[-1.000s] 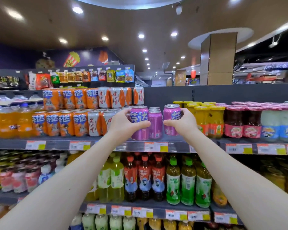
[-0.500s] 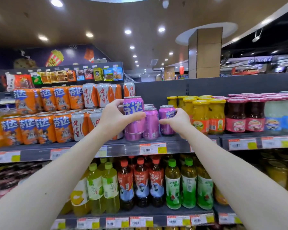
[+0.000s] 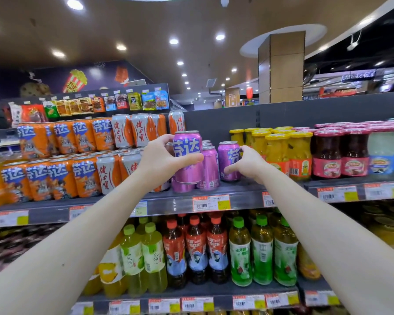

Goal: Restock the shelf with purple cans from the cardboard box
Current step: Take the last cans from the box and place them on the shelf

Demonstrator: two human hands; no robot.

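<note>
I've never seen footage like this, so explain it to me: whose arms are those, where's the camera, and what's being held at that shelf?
The camera sits on a person's head, so the two bare arms reaching forward are their own. It is a shop aisle. The left hand grips a purple can raised above the other purple cans on the grey shelf. The right hand is cupped around another purple can standing on that shelf. Orange cans stand left, fruit jars right, bottled drinks below.
</note>
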